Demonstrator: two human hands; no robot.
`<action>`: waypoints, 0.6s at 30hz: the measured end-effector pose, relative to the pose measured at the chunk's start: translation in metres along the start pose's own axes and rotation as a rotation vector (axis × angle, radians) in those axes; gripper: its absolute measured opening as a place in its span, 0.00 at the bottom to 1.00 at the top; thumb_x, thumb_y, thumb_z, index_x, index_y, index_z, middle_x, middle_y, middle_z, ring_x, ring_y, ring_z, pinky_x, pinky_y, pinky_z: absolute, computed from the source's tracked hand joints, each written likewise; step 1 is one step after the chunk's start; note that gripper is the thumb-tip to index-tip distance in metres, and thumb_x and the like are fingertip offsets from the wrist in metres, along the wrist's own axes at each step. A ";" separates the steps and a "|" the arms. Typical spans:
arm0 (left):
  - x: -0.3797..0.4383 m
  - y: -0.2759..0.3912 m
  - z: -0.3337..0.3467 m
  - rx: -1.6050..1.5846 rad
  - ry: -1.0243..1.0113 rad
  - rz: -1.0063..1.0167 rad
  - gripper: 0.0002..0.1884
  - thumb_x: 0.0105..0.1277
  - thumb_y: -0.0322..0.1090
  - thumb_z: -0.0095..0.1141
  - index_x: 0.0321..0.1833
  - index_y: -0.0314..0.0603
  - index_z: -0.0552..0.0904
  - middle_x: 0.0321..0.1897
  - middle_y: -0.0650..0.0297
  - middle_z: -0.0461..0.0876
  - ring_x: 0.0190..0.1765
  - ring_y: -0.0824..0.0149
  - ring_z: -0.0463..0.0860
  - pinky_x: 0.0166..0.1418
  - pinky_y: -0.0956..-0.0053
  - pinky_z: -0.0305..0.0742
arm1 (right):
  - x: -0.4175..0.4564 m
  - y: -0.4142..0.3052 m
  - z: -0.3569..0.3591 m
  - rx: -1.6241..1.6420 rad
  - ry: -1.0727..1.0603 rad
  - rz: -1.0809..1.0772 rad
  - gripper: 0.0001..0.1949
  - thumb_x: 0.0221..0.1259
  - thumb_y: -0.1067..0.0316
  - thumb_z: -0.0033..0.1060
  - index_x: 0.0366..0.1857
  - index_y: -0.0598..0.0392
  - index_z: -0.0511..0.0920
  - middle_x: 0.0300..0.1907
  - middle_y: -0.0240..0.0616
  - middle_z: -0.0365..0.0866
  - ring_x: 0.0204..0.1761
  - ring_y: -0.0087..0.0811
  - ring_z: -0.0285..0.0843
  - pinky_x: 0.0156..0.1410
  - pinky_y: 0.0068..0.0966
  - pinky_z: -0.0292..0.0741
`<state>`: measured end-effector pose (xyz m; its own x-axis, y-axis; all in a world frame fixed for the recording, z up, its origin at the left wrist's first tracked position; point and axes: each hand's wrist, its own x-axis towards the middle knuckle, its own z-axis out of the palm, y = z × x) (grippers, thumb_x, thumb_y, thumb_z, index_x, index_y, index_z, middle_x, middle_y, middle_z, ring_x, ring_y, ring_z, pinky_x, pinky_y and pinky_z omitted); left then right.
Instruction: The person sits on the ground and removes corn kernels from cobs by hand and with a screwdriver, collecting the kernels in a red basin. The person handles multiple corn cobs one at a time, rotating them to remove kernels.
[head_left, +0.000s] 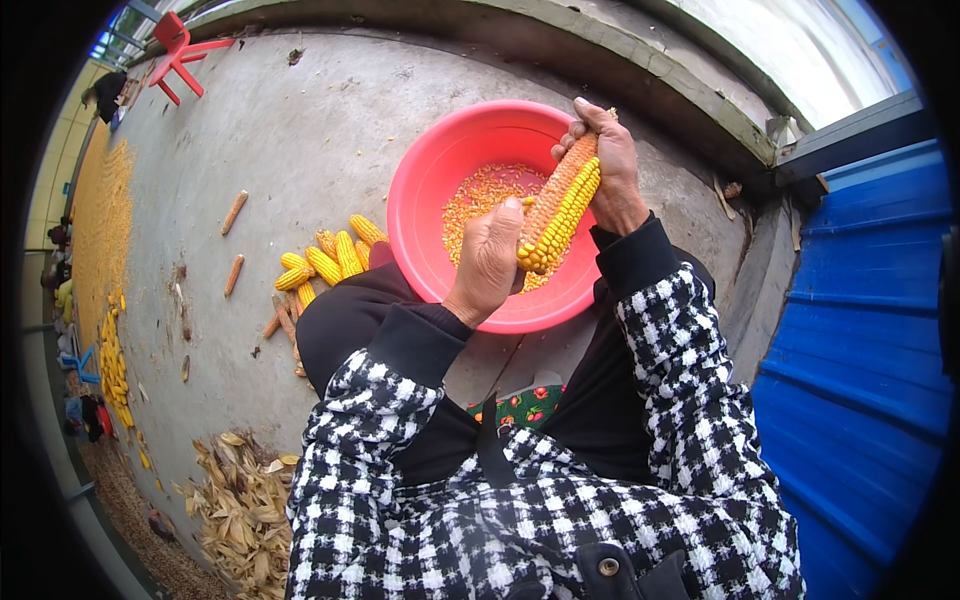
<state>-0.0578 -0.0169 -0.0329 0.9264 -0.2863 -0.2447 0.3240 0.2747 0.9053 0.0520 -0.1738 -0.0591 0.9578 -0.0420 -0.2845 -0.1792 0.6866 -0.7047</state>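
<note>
Above a red plastic basin (420, 247) at my knees, both my hands are on one corn cob (562, 199). Part of the cob is bare of kernels, while several rows of yellow kernels remain along its lower right side. My right hand (616, 165) grips the upper end, its thumb towards the tip. At the lower end, my left hand (491, 251) has its fingers mostly hidden behind the cob, with the thumb raised against the cob's left side. Loose kernels (480, 196) lie on the basin's bottom.
Left of the basin lie yellow corn ears (324, 264) and stripped cobs (283, 319) on the concrete floor. Dry husks (244, 517) are heaped at lower left. Beyond are spread kernels (101, 225), a red chair (176, 52) and a bending person (109, 94). Blue metal sheeting (855, 337) stands right.
</note>
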 end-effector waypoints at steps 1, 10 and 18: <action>0.000 0.001 0.000 -0.021 0.001 -0.031 0.25 0.77 0.51 0.39 0.54 0.32 0.76 0.25 0.65 0.77 0.19 0.79 0.69 0.22 0.83 0.64 | 0.000 -0.001 -0.001 0.005 0.013 0.009 0.10 0.64 0.63 0.60 0.26 0.53 0.74 0.20 0.32 0.74 0.18 0.29 0.75 0.25 0.27 0.78; -0.001 0.001 0.007 0.181 0.078 0.136 0.27 0.76 0.50 0.45 0.59 0.26 0.74 0.24 0.69 0.73 0.20 0.81 0.67 0.35 0.82 0.72 | 0.003 -0.003 -0.002 0.025 0.058 -0.013 0.11 0.63 0.63 0.62 0.24 0.52 0.74 0.19 0.32 0.74 0.18 0.29 0.75 0.26 0.28 0.78; 0.004 0.003 0.001 -0.087 0.026 -0.096 0.34 0.75 0.61 0.38 0.64 0.33 0.70 0.22 0.63 0.76 0.13 0.81 0.62 0.15 0.84 0.53 | 0.002 -0.005 -0.004 0.025 0.061 -0.006 0.12 0.64 0.62 0.61 0.23 0.52 0.73 0.20 0.33 0.74 0.18 0.30 0.75 0.27 0.29 0.79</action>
<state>-0.0530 -0.0178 -0.0310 0.8943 -0.2920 -0.3390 0.4263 0.3263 0.8436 0.0535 -0.1795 -0.0587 0.9430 -0.0898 -0.3204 -0.1675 0.7039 -0.6903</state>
